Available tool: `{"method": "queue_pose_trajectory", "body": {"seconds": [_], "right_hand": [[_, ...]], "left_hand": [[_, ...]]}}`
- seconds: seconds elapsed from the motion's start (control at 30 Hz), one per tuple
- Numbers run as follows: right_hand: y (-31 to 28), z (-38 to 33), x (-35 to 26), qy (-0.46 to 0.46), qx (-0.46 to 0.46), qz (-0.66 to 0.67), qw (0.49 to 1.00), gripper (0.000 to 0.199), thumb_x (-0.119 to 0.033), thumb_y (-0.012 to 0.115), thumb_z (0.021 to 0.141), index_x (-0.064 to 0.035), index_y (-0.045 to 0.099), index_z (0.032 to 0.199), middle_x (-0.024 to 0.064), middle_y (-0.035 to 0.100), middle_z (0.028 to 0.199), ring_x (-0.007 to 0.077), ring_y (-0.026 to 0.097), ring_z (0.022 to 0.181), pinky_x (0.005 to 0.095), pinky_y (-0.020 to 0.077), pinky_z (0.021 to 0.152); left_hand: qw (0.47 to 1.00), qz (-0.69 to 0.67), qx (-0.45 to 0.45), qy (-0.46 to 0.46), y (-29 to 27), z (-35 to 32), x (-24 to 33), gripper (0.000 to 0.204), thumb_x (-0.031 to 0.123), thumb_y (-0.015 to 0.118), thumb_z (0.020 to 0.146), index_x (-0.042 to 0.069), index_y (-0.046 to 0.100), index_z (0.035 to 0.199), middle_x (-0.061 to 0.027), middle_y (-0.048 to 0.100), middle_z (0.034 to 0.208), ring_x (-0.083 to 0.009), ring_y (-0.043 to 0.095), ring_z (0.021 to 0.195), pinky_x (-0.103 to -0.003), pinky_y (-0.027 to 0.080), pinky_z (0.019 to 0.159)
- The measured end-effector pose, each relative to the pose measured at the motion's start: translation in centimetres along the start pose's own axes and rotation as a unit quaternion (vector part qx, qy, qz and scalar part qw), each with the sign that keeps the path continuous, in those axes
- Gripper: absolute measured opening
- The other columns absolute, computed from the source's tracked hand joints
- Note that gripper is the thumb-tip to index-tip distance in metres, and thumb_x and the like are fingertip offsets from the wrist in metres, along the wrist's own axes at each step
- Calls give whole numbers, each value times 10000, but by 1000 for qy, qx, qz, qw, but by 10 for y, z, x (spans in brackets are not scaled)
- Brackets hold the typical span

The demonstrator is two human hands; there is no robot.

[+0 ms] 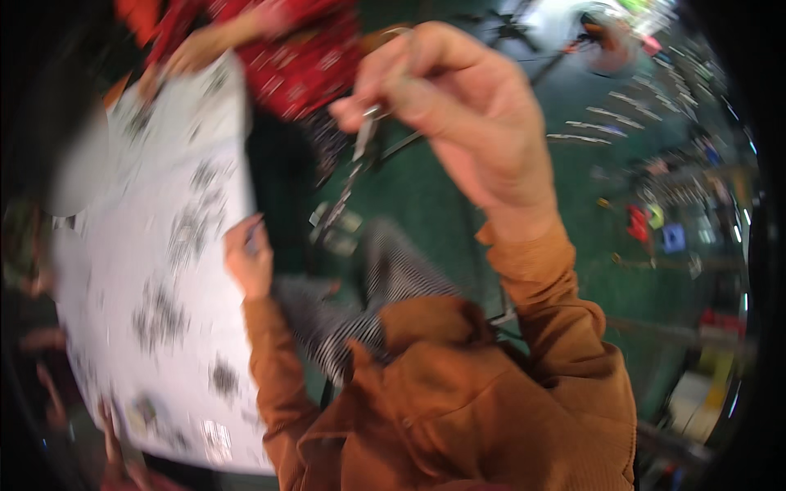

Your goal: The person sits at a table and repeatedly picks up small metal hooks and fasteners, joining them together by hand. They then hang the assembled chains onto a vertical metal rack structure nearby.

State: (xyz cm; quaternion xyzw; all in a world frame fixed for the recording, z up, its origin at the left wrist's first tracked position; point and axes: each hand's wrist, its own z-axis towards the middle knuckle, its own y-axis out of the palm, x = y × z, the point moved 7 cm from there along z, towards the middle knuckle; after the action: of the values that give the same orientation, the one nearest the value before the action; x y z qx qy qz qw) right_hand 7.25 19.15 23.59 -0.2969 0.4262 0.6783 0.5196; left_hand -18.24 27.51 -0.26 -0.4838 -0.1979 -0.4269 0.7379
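Raised high in front of me, my right hand pinches a keychain between thumb and fingers. A metal clasp and short silver chain hang from it, with a clear, blurred rectangular piece at the lower end. Part of a thin ring shows above the fingertips. My left hand rests at the right edge of the white table, its fingers curled around something small and dark that is too blurred to name. Several piles of small dark pieces lie on the tabletop near that hand.
Across the table's far end, a person in a red patterned top has both hands on the table. Other people's arms reach in at the left and lower left. A fan stands far right, beyond the green floor. Shelves with goods line the right.
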Motion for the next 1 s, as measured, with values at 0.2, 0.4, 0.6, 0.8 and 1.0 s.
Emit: {"method": "queue_pose_trajectory", "body": {"seconds": [0.2,0.4,0.6,0.8,1.0], "right_hand": [[-51,-18,-90,-37,97,-121,987,112,-62,663,869,15,593,910,90,665,890,150,670,797,250,532,738],[-105,-60,-170,-100,218,-231,943,119,-81,663,868,16,607,905,92,656,851,212,679,784,326,534,760],[-169,-79,-268,-130,323,-379,857,113,-93,637,876,5,637,932,87,678,860,185,673,787,290,518,741],[-212,-98,-379,-164,441,-429,771,152,-90,611,892,21,614,996,121,674,879,208,667,813,315,525,765],[-283,-106,-492,-178,473,-456,732,339,-110,652,877,39,525,1153,142,675,918,206,668,789,281,538,756]], "left_hand": [[956,224,-130,136,66,46,-29,460,27,688,713,97,600,1160,-104,470,1371,-340,391,1294,-421,364,1051],[898,366,-226,89,97,54,-51,900,27,735,654,200,334,1441,-69,197,1555,-337,179,1427,-515,219,1137],[902,380,-200,48,88,60,-66,939,-80,681,632,218,323,1447,-88,151,1566,-320,159,1436,-466,241,1143],[889,397,-223,44,96,56,-69,662,-62,682,641,190,578,1244,-95,83,1580,-304,135,1446,-452,252,1142],[897,381,-218,50,96,56,-79,519,-39,685,655,194,667,1119,-94,68,1584,-281,124,1452,-439,258,1142]]}}
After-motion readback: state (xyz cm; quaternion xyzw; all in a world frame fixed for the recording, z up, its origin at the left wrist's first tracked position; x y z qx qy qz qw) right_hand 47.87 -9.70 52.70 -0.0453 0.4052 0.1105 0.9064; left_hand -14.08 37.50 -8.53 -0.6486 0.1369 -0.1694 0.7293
